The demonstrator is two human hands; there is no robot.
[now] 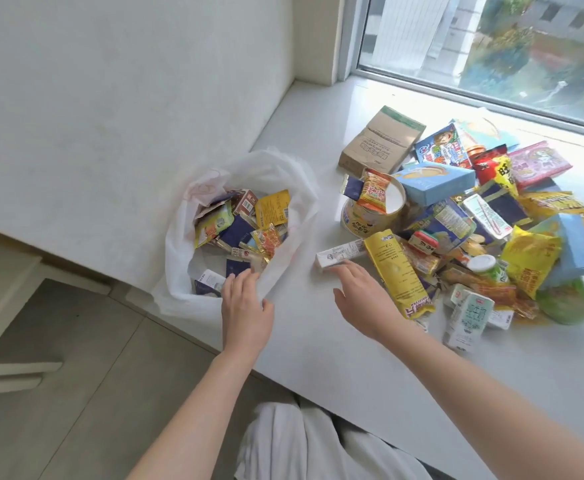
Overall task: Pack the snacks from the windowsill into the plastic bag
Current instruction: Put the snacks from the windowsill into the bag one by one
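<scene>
scene: a white windowsill (pixel 318 341) runs under a window (pixel 491 46), with a plain wall (pixel 127 98) at 10 o'clock and grey floor (pixel 93 375) at 8 o'clock.
plastic bag: the white plastic bag (pixel 283 188) lies open on the windowsill at 10 o'clock from the left hand, its mouth facing up.
bag contents: small packets (pixel 242 223) in yellow, navy and orange lie loose inside it.
snack pile: the unpacked snacks (pixel 456 220) are heaped at 2 o'clock from the right hand, well apart from the bag.
pile details: a brown paper box (pixel 380 143) sits at the pile's 11 o'clock edge, a blue box (pixel 435 181) just beside a round tub (pixel 370 216), and a white carton (pixel 470 313) at its 6 o'clock edge.
left hand: the left hand (pixel 245 306) is at the bag's 6 o'clock rim, its grip holding the thin plastic, fingers inside and thumb outside.
right hand: the right hand (pixel 363 296) reaches forward with a wide, empty grip, fingers straight.
contact: its fingertips (pixel 339 270) touch the near side of a long white packet (pixel 340 253), which lies flat at the pile's 8 o'clock edge.
neighbour: a long yellow packet (pixel 399 271) lies just beside the right hand, at 3 o'clock from it.
</scene>
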